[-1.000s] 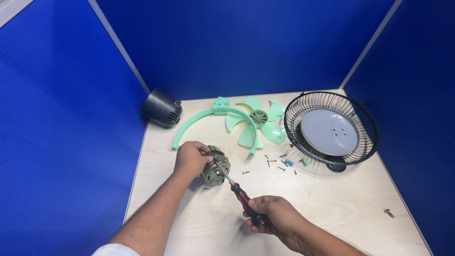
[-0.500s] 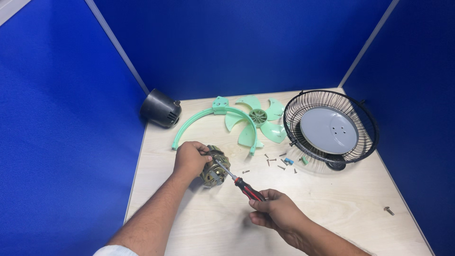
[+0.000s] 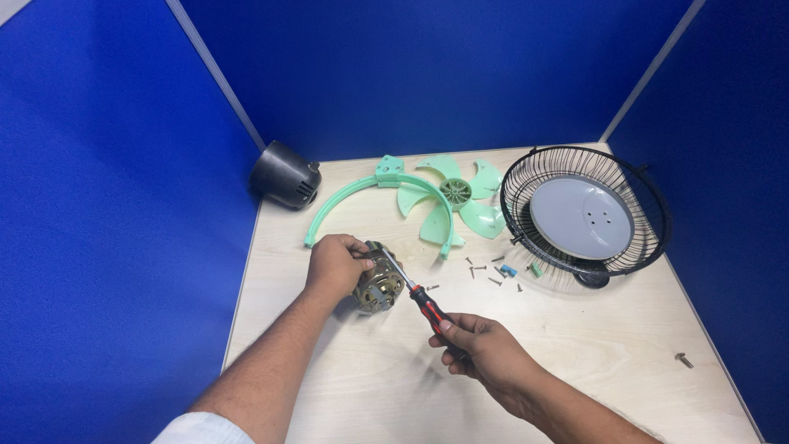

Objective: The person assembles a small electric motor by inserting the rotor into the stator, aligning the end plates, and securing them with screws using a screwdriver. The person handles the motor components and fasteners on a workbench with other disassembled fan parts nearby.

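Left hand (image 3: 335, 265) is being kept clenched around the small fan motor (image 3: 380, 285) on the pale table (image 3: 575, 345), just in front of the black motor cover (image 3: 284, 175); the red-and-black screwdriver (image 3: 411, 289) is being gripped by the right hand (image 3: 481, 349), which is now being held nearer the motor than a second ago, so the tip is being pressed closer into it; the green fan blade (image 3: 454, 201), loose screws (image 3: 493, 271) and black wire grille (image 3: 585, 215) are lying further right.
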